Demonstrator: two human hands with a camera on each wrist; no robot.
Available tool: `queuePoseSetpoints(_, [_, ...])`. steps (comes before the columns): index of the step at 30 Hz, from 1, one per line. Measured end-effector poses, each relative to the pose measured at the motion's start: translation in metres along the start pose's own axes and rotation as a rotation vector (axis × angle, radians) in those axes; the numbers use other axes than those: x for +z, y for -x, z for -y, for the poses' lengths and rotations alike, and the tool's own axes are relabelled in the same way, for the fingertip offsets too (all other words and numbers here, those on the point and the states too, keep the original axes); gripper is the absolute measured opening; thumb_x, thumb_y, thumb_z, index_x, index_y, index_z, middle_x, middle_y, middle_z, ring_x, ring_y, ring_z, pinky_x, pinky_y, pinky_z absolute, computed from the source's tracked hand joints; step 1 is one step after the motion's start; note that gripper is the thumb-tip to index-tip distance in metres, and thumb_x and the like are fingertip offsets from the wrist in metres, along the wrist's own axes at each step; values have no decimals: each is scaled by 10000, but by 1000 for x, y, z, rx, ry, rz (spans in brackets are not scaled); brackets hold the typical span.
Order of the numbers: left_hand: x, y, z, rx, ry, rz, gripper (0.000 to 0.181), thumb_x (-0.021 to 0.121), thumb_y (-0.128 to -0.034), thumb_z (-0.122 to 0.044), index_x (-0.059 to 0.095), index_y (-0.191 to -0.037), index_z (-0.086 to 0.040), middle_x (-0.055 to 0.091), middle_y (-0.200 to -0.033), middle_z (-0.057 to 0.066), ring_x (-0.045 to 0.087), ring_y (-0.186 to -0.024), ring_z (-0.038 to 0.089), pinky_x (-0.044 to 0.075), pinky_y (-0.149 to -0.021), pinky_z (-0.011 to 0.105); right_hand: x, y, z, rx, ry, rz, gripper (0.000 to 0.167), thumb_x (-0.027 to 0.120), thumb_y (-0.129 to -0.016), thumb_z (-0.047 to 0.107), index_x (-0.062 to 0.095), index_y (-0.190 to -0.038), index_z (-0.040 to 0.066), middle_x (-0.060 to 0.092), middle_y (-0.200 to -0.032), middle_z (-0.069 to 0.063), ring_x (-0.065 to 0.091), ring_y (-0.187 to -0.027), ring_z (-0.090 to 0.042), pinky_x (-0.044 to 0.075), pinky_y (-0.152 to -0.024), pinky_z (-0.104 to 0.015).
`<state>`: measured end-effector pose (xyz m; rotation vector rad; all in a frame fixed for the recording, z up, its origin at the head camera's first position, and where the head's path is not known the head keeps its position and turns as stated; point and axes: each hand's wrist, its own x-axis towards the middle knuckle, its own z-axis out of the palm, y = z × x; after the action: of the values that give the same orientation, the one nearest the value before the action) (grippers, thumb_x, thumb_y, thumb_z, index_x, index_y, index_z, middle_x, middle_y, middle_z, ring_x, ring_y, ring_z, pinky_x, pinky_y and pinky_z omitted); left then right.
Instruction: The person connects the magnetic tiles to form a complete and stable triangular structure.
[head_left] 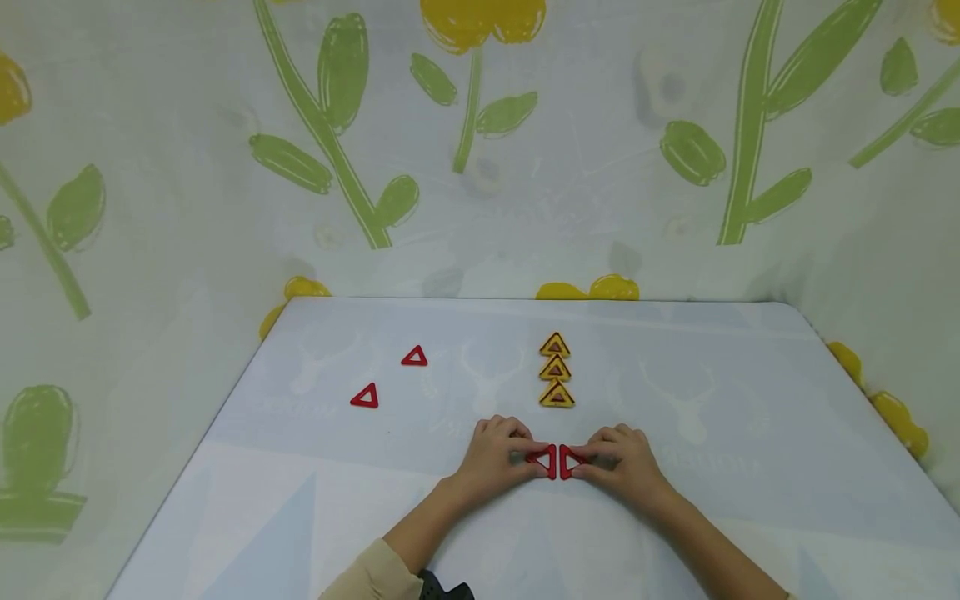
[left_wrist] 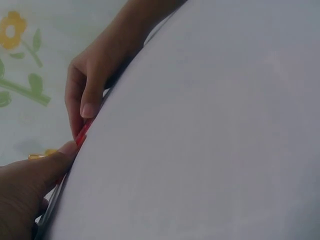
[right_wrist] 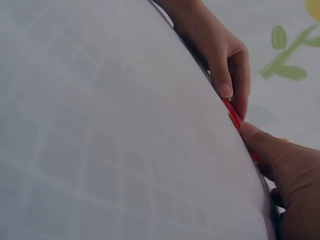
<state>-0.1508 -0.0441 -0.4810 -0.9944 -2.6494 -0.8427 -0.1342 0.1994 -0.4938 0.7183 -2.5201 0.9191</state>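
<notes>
Two red triangular frames lie side by side on the table, flat sides facing each other across a narrow gap. My left hand pinches the left red triangle between thumb and fingers. The right red triangle is pinched the same way by my right hand. Beyond the hands, three yellow triangles with brown centres form a column: a top one, a middle one and a bottom one. In both wrist views the red pieces are mostly hidden by fingers and the table's curve.
To the left on the table lie two more red triangles, an upper one and a lower one. The pale table ends at a far edge in front of a flower-patterned backdrop. A dark device sits by the left sleeve.
</notes>
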Motion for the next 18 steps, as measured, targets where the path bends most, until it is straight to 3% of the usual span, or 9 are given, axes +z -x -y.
queuePoseSetpoints(11, [1,-1,-3,-3,-30,12,341,750,-757,-439,743,-1055,-273,573,-927,-95,467,-901,84,337,-810,311,-1,0,2,-21,-14,-8,293,852,-619,249,775,-897,195,579,-777,185,429,-753,0,264,-683,-230])
queuePoseSetpoints(18, [0,1,5,-9,49,16,363,781,-750,-383,737,-1071,-220,592,-986,-59,481,-944,98,356,-818,302,1,0,0,-17,-16,7,295,850,-624,260,776,-900,190,581,-786,178,439,-766,-5,292,-690,-238])
